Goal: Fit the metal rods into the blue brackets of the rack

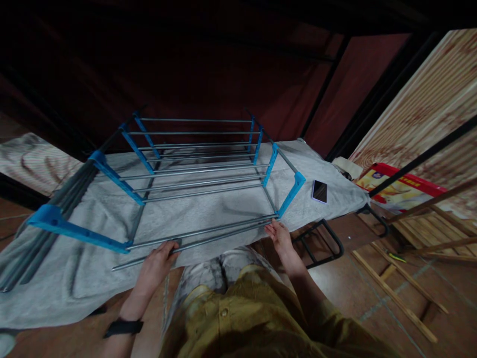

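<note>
A shelf rack point(194, 164) of grey metal rods and blue plastic side pieces lies on its side on a grey cloth point(85, 278) that covers a low bed. My left hand point(158, 261) is closed round a loose metal rod point(197, 242) at the rack's near edge. My right hand point(278, 233) pinches the right end of the same rod beside a blue corner piece point(292, 194).
A phone point(319, 191) lies face up on the cloth to the right of the rack. A black metal frame point(320, 243) sits on the floor by my right arm. Wooden slats point(402, 298) and a red box point(402, 186) lie at the right.
</note>
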Demonstrator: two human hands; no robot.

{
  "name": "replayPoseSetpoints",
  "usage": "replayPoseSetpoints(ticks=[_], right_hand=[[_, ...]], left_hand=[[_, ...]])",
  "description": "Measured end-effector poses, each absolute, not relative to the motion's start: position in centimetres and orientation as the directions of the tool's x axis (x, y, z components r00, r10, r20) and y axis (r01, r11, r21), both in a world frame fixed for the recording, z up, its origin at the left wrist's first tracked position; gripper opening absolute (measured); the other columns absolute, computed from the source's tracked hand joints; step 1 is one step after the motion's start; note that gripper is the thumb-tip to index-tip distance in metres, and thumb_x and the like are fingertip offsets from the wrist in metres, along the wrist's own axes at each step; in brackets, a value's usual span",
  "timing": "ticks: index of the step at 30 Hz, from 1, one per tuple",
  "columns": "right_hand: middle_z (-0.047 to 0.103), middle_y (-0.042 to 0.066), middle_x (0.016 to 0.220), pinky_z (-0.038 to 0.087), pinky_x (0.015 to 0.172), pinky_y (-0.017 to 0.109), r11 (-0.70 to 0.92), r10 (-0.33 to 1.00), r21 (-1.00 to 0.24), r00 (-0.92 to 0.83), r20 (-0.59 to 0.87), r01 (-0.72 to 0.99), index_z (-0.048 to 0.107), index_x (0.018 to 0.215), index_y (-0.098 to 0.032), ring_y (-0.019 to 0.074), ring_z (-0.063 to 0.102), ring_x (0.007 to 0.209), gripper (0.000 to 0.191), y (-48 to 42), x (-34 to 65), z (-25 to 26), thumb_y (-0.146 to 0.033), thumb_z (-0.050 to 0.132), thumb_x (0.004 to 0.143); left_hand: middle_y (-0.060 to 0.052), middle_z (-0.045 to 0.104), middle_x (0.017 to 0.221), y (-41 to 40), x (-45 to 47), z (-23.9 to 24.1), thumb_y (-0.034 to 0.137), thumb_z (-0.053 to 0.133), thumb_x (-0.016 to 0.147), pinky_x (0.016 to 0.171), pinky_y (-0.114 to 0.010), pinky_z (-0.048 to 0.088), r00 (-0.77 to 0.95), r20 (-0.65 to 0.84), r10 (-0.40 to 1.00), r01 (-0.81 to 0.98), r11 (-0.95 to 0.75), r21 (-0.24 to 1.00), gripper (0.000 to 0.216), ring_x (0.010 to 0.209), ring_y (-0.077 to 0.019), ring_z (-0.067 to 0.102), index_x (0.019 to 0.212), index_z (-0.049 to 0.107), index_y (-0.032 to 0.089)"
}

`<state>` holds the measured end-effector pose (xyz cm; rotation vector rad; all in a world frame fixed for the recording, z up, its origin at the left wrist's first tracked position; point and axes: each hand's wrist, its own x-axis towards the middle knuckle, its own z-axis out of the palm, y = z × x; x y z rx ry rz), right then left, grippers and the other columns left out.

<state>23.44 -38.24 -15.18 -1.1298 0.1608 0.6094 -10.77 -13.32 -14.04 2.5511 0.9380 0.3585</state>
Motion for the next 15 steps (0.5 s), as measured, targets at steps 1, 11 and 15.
replayPoseSetpoints(ticks=[1, 11, 15], right_hand=[[0.068, -0.003, 0.068, 0.06, 0.073, 0.03, 0.283, 0.374, -0.798, 0.827, -0.42, -0.533, 0.056, 0.071, -0.024, 0.0144, 0.067, 0.068, 0.032, -38.2, 23.5, -15.3, -0.037, 0.085, 0.068], [0.067, -0.002, 0.07, 0.058, 0.087, 0.035, 0.237, 0.368, -0.826, 0.834, -0.411, -0.512, 0.056, 0.073, -0.023, 0.0157, 0.067, 0.075, 0.025, -38.9, 24.6, -15.4, -0.033, 0.078, 0.069], [0.069, 0.003, 0.078, 0.055, 0.096, 0.04, 0.14, 0.394, -0.864, 0.828, -0.4, -0.484, 0.058, 0.075, -0.024, 0.0213, 0.068, 0.088, 0.025, -39.9, 24.9, -15.5, -0.04, 0.076, 0.066]], left_hand=[[-0.009, 0.073, 0.103, -13.3, -10.9, -14.0, 0.041, 0.047, 0.089, 0.088, -0.039, 0.053, 0.741, 0.109, 0.663, 0.563, -0.702, 0.437, 0.022, 0.097, -0.0269, 0.069, 0.095, 0.061, 0.024], [-0.011, 0.073, 0.107, -13.4, -10.7, -13.9, 0.029, 0.045, 0.093, 0.093, -0.042, 0.049, 0.746, 0.105, 0.658, 0.614, -0.74, 0.274, 0.025, 0.102, -0.0273, 0.067, 0.104, 0.067, 0.022], [-0.011, 0.071, 0.104, -14.2, -10.8, -13.0, 0.017, 0.043, 0.092, 0.094, -0.042, 0.048, 0.741, 0.08, 0.667, 0.641, -0.737, 0.212, 0.028, 0.1, -0.0257, 0.065, 0.107, 0.068, 0.02]])
